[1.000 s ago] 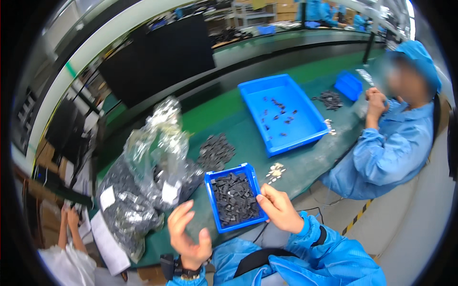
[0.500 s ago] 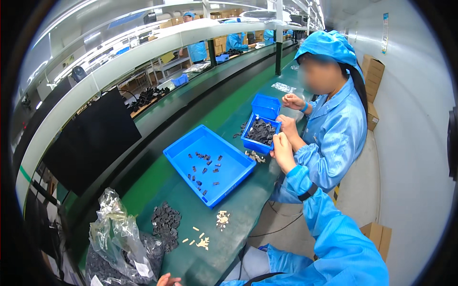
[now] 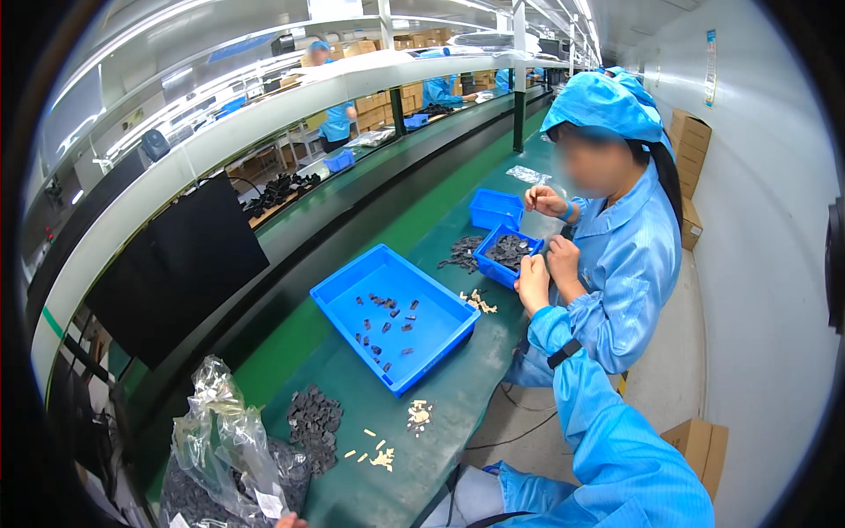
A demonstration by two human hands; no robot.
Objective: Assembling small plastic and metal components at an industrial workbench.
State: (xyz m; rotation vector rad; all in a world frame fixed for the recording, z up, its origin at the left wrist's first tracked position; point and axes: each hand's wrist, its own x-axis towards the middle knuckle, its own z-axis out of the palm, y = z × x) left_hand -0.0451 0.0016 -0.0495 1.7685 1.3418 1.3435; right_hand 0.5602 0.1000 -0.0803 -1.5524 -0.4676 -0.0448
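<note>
The small blue bin (image 3: 495,271) of black parts (image 3: 509,251), likely stiff-walled, weighty and best taken by opposite rims, is pinched at its near corner by the fingers of the right hand (image 3: 532,285) near a co-worker's hand (image 3: 564,260), while the cropped left hand's (image 3: 291,522) cannot be judged.

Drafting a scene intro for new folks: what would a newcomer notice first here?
Likely the large blue tray mid-view on the green table, with dark parts scattered in it. Next, the wearer's outstretched right hand, gripping a small blue bin of black pieces beside a co-worker in blue. At lower left, a crinkled clear plastic bag stands out beside a loose dark pile.
</note>
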